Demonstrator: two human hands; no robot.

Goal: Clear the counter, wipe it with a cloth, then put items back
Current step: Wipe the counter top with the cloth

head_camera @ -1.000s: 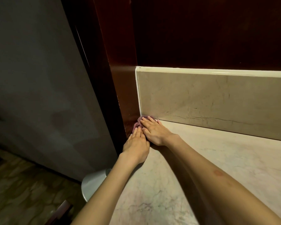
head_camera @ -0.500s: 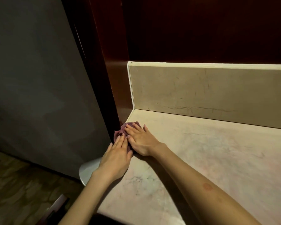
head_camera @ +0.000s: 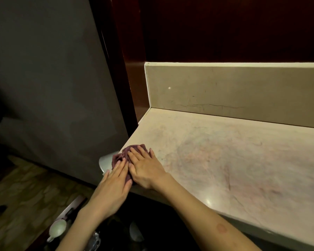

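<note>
A crumpled purple cloth (head_camera: 130,154) is pressed flat-handed, ungripped, by the left hand (head_camera: 113,185) and right hand (head_camera: 145,167) at the pale marble counter (head_camera: 225,160) corner.

both hands (head_camera: 130,176) press a purple cloth (head_camera: 127,154) flat at the counter (head_camera: 225,160) corner.

Purple cloth (head_camera: 132,151), cream veined counter (head_camera: 225,156), beige backsplash (head_camera: 225,91), dk red-brown panel (head_camera: 225,28)

Both hands are lying flat, fingers extended toward eleven o'clock, left hand (head_camera: 114,185) just beside right hand (head_camera: 145,169).
</note>
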